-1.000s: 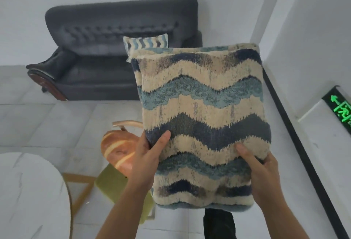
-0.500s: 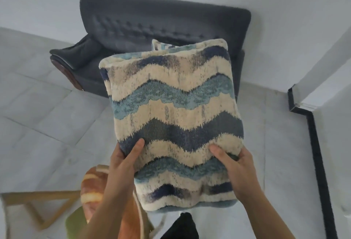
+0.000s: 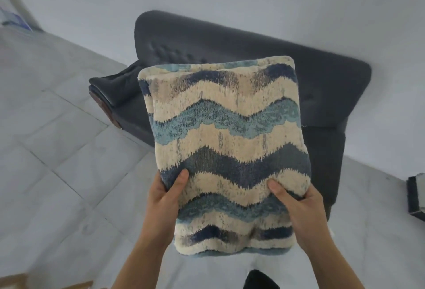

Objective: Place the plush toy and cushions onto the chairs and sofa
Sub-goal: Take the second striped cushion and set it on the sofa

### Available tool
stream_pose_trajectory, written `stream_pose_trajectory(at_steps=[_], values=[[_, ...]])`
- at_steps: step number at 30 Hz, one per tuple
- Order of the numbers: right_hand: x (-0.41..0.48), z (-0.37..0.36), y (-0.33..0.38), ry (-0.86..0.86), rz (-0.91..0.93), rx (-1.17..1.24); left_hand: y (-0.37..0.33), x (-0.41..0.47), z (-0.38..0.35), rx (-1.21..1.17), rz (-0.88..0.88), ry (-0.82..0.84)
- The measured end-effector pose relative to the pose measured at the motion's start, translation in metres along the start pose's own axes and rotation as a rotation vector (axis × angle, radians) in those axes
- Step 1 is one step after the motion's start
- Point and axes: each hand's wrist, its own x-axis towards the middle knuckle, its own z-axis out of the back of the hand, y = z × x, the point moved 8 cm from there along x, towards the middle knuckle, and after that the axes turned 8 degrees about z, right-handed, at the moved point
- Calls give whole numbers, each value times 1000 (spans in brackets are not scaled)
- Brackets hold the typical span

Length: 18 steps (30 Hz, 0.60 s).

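Note:
A cushion (image 3: 226, 141) with cream, teal and navy wavy bands fills the middle of the view, held up in front of me. My left hand (image 3: 164, 199) grips its lower left edge, thumb on the front face. My right hand (image 3: 296, 206) grips the lower right edge the same way. Behind the cushion stands a dark grey tufted sofa (image 3: 322, 82) against the white wall; its seat is mostly hidden by the cushion.
Pale tiled floor (image 3: 69, 151) spreads left of the sofa. A dark skirting corner (image 3: 416, 196) shows at the right edge. A strip of wood (image 3: 13, 280) shows at the bottom left corner. My dark shoe (image 3: 259, 279) is at the bottom.
I have come closer to the sofa, which now looks larger. The chair with the orange plush toy and the second cushion on the sofa have left view. Both hands keep their hold.

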Motion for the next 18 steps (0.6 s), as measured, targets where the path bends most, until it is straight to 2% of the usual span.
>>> stream_pose_trajectory(at_steps=[9, 14, 18], values=[[210, -98, -54, 38, -62, 99, -33, 206, -19, 79, -18, -133], [330, -187, -43, 113, -65, 152, -113, 323, -19, 142, -106, -192], [403, -274, -21, 225, -39, 127, -165, 398, 16, 155, -150, -283]])
